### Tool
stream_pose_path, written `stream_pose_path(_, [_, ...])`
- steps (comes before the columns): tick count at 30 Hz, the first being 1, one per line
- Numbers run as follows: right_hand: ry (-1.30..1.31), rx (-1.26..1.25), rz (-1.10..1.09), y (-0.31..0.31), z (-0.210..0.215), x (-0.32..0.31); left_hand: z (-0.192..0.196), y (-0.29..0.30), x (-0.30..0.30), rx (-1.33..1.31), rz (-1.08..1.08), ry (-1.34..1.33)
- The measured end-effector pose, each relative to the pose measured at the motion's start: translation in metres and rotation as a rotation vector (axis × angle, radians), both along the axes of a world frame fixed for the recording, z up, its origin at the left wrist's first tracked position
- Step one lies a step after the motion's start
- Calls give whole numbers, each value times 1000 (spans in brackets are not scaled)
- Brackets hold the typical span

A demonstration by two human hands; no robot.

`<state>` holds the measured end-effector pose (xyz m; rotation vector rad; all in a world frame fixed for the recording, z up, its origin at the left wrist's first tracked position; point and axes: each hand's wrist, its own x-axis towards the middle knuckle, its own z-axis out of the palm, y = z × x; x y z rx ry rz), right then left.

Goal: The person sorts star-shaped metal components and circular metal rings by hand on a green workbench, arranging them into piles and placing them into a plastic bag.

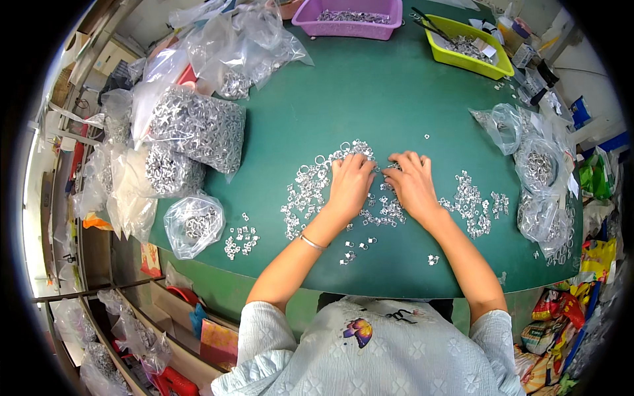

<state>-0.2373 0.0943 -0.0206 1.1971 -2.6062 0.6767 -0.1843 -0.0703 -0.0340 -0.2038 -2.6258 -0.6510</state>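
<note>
Both hands work over small silver metal pieces in the middle of the green table. My left hand [351, 181], with a bangle on its wrist, reaches into the right edge of a heap of silver rings [305, 188]. Its fingers are bent and close together; what is at their tips is hidden. Just right of it, my right hand [413, 181] has curled fingers with the tips down by the pieces, and whatever they pinch is too small to make out. Small square metal pieces [388, 212] lie between the wrists. Another scattered group of metal pieces [472, 210] lies right of my right forearm.
At left stand a large clear bag of metal parts [198, 125] and a small open bag [195, 226]. Several bags [541, 168] line the right edge. A purple basin [347, 30] and a yellow-green basin [469, 61] hold metal pieces at the back.
</note>
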Motion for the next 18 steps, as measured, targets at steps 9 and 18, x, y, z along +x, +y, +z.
stream_pose_path(9, [-78,-279,5,7,21,-6,-6,-21,-10,77,8,120])
stream_pose_path(18, [-835,-333,23,31,31,47,24,-20,49,507,50,-138])
